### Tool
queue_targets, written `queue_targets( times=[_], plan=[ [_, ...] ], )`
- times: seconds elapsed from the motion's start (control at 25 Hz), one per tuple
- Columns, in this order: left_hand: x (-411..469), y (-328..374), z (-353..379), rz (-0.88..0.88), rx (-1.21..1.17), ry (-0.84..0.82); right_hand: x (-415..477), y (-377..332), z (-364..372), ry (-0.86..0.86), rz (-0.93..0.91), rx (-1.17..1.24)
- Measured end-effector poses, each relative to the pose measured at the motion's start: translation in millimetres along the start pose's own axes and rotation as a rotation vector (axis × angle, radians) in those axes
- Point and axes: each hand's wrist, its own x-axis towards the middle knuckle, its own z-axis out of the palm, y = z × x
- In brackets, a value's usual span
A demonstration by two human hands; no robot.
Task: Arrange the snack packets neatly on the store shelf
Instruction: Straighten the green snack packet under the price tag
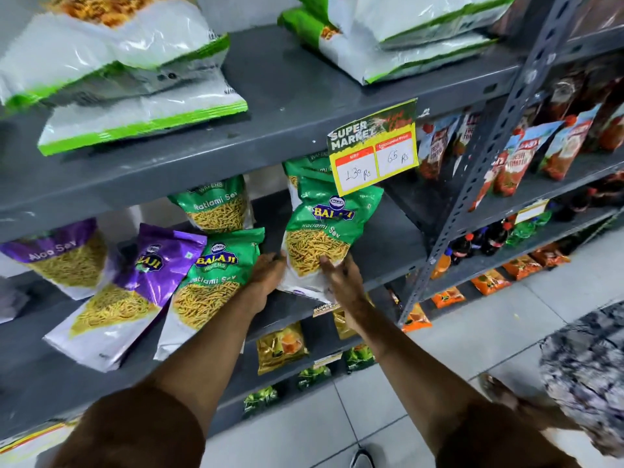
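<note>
A green Ratlami Sev packet point(324, 231) stands upright on the grey middle shelf point(385, 265), held at its lower part from both sides. My left hand point(268, 275) grips its left edge and my right hand point(342, 278) its right edge. Behind it stands another green packet point(304, 168). To the left, a green packet point(206, 288) and a purple packet point(135, 285) lie tilted near the shelf front. Further back stand a green packet point(219, 206) and a purple Aloo Sev packet point(64, 258).
A yellow price tag point(374, 146) hangs from the upper shelf edge above the held packet. Large white-green bags point(128, 72) lie on the upper shelf. Sauce pouches point(520, 157) fill the right rack behind a slotted post point(486, 157). Small packets line the lower shelves. A second person's foot point(499, 390) rests on the tiled floor.
</note>
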Motion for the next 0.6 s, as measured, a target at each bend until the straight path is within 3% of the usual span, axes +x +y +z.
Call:
queue_targets(
  times=[0.32, 0.6],
  plan=[
    [-25, 16, 13, 0.279, -0.062, 0.04, 4, -53, -38, -0.063, -0.185, -0.364],
    [-26, 23, 56, 0.305, -0.099, 0.254, 53, -52, -48, -0.185, -0.246, -0.3]
  ],
)
